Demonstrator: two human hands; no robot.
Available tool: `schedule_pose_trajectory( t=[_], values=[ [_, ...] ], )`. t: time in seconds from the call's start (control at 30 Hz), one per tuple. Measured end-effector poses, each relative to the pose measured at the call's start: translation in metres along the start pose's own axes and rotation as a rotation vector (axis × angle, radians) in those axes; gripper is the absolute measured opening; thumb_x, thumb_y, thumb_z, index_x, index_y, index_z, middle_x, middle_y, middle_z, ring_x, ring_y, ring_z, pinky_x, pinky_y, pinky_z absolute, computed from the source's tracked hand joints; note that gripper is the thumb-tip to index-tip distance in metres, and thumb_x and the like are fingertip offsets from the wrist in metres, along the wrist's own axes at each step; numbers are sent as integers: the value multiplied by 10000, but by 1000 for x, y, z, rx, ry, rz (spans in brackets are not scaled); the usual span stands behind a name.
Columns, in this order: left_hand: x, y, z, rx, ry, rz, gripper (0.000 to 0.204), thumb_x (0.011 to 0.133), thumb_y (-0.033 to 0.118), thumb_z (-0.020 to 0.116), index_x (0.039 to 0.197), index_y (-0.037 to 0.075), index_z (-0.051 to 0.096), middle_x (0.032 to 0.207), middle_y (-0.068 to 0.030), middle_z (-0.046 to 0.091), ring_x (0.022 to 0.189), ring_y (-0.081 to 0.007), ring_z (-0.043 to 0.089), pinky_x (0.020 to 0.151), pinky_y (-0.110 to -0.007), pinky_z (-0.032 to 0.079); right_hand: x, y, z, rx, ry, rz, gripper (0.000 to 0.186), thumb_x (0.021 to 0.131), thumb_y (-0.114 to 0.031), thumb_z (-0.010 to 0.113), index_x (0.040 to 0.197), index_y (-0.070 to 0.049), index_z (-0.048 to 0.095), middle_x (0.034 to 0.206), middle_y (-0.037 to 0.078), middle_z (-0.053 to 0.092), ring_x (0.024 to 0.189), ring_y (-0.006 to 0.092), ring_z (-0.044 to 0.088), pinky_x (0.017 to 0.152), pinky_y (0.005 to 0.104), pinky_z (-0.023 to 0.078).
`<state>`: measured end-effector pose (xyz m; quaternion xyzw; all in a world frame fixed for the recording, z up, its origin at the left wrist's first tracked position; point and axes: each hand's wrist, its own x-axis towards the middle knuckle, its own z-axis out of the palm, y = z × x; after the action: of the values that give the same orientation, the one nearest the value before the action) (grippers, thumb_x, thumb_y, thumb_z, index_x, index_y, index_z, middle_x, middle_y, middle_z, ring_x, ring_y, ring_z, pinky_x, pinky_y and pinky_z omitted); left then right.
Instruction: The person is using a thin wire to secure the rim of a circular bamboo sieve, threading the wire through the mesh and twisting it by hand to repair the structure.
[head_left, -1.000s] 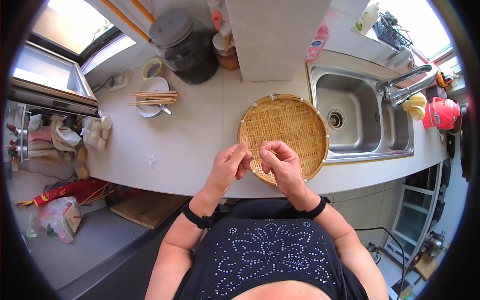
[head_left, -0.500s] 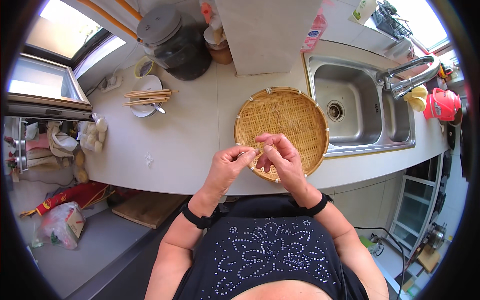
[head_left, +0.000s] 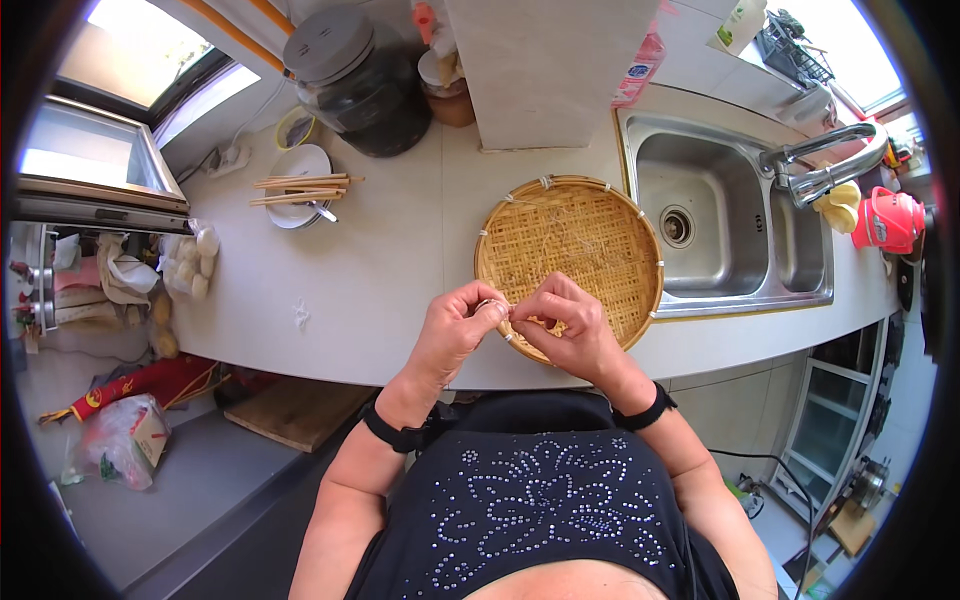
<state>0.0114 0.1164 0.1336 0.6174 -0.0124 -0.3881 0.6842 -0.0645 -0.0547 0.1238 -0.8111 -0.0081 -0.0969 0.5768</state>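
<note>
A round woven bamboo tray (head_left: 585, 240) with white bindings lies on the counter in front of me. My left hand (head_left: 458, 335) is closed over its near left rim, thumb and fingers pinched on a small, thin thing I cannot make out. My right hand (head_left: 573, 330) is closed just beside it, fingertips pinched at the same small spot and almost touching those of my left hand.
The double steel sink (head_left: 715, 265) with a faucet (head_left: 840, 160) is at the right, beside a pink kettle (head_left: 888, 220). Chopsticks (head_left: 300, 185) lie across white plates (head_left: 290, 215) at the left, near a large dark jar (head_left: 363, 110). The counter (head_left: 265, 300) curves along my front.
My right hand's fingers have dipped from a more spread pose into a pinch beside my left fingertips. My left hand stays near the tray's rim, its grip slightly shifted.
</note>
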Motion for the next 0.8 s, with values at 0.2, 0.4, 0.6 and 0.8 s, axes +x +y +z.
schedule_pose_trajectory(
  t=[0.2, 0.4, 0.6, 0.8],
  values=[
    [-1, 4, -1, 113, 1, 61, 71, 887, 75, 654, 904, 21, 699, 752, 62, 583, 665, -14, 465, 585, -186, 373, 7, -8, -5, -167, 128, -16, 109, 755, -39, 749, 848, -67, 698, 806, 54, 572, 665, 171, 592, 591, 304, 501],
    [0, 1, 6, 167, -79, 128, 64, 890, 66, 642, 897, 23, 690, 746, 54, 568, 653, -19, 426, 573, -187, 327, 7, -4, -8, 14, 110, 180, 90, 770, -37, 736, 851, -48, 697, 787, 46, 579, 649, 120, 593, 581, 259, 489],
    [2, -3, 7, 183, -49, 81, 78, 891, 90, 659, 881, 20, 692, 722, 61, 561, 635, -14, 420, 559, -186, 316, 8, -2, -11, -10, 91, 52, 117, 782, -32, 724, 898, -48, 712, 818, 69, 605, 660, 147, 618, 599, 268, 505],
    [5, 4, 16, 127, 66, 13, 97, 890, 119, 678, 854, 31, 697, 666, 72, 535, 547, 3, 376, 475, -187, 266, 8, -3, -13, -171, 104, -148, 185, 780, -9, 701, 961, -46, 708, 830, 88, 605, 667, 223, 623, 591, 304, 520]
  ],
)
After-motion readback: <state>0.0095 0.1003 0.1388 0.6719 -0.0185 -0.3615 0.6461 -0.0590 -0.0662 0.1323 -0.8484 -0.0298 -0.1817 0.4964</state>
